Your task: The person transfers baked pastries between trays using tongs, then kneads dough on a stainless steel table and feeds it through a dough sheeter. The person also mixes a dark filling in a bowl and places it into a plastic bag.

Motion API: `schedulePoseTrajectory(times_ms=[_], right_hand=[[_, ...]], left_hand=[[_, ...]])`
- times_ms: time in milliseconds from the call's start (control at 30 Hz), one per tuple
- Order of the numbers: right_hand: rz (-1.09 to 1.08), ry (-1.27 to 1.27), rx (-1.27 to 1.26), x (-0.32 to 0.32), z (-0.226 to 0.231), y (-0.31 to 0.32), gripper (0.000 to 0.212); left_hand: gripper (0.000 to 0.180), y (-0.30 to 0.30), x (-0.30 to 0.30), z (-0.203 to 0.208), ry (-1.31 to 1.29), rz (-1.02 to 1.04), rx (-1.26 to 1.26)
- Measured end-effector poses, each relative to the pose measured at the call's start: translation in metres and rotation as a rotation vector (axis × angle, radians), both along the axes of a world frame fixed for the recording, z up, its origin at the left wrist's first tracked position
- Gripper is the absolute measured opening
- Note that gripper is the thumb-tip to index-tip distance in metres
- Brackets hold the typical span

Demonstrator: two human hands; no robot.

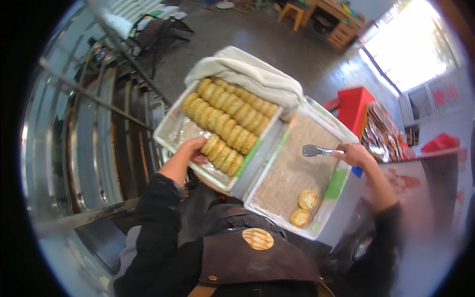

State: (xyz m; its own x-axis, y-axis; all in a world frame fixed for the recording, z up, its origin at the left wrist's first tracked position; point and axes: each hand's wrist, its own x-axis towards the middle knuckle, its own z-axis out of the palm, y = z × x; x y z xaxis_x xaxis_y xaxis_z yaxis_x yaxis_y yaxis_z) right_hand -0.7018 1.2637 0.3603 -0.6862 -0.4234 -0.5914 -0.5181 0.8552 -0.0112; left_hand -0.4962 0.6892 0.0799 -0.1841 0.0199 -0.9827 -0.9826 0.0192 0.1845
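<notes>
My left hand [195,150] curls against the near end of a row of round golden pastries [222,157] standing on edge. This row lies in a white tray [163,129] with clear plastic film, beside several longer rows. Held in my right hand [355,155] is a pair of metal tongs [319,151], its head over the right-hand tray [341,129]. That tray has a brownish lining, and two round pastries [308,200] lie flat in its near corner. A pale folded cloth [247,69] covers the far edge of the left tray.
Metal racks with shelves [106,123] stand close on the left. To the right are a red stool [354,101] and a heap of small wrapped items [378,131]. Farther off are a wooden desk [336,22], a yellow stool [293,14] and a dark folding chair [156,32].
</notes>
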Motion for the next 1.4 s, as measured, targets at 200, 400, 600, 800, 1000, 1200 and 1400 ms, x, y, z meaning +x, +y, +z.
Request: schedulePoseTrajectory(times_ms=[200,400,600,800,1000,1200,1400], right_hand=[[0.431,-0.010,0.094,-0.008,-0.080,0.122,0.074],[0.653,-0.165,0.057,-0.012,-0.155,0.125,0.075],[0.712,-0.256,0.013,-0.019,-0.167,0.117,0.073],[0.743,-0.250,0.003,-0.017,-0.174,0.115,0.075],[0.645,-0.396,-0.157,0.025,-0.209,0.109,0.067],[0.478,-0.400,-0.302,0.042,-0.200,0.108,0.052],[0.291,-0.364,-0.468,0.055,-0.138,0.051,0.040]], left_hand=[[0.039,-0.033,0.005,-0.007,0.243,-0.077,-0.454],[0.046,-0.001,0.040,0.040,0.476,-0.220,-0.922],[0.026,0.119,0.116,0.089,1.016,0.067,-1.297],[0.015,0.212,0.191,0.089,1.029,0.230,-1.271],[0.013,0.264,0.286,0.037,0.755,0.244,-1.198],[0.013,0.264,0.376,0.017,0.396,0.348,-1.187],[0.010,0.228,0.297,0.061,0.903,0.543,-1.136]])
